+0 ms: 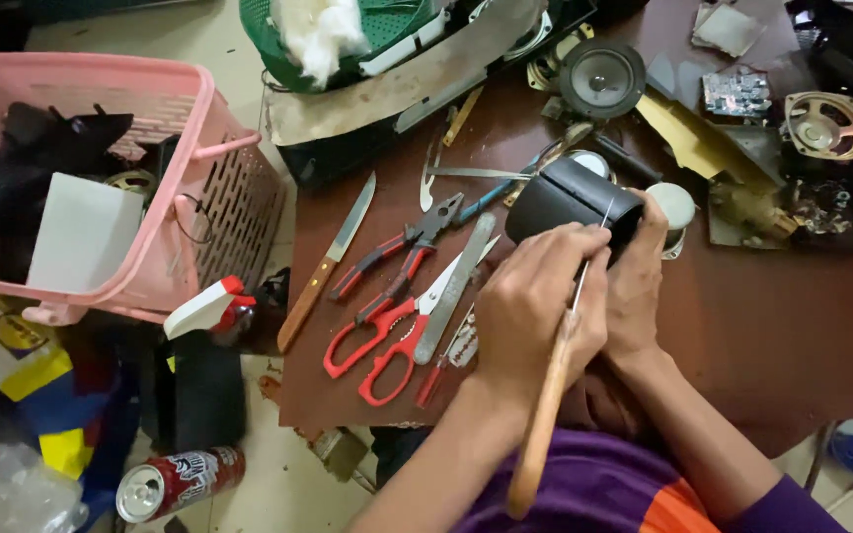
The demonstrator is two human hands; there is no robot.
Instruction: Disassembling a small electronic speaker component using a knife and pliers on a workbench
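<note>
My left hand grips a thin metal tool with a long wooden handle. Its tip points up at a black cylindrical casing. My right hand holds that casing from the right side, thumb up along its edge, just above the brown table. Both hands sit close together at the table's middle front.
Left of my hands lie red-handled scissors, red pliers, a metal file and a wooden-handled knife. Loudspeakers and a circuit board sit at the back. A pink basket, spray bottle and can are on the floor.
</note>
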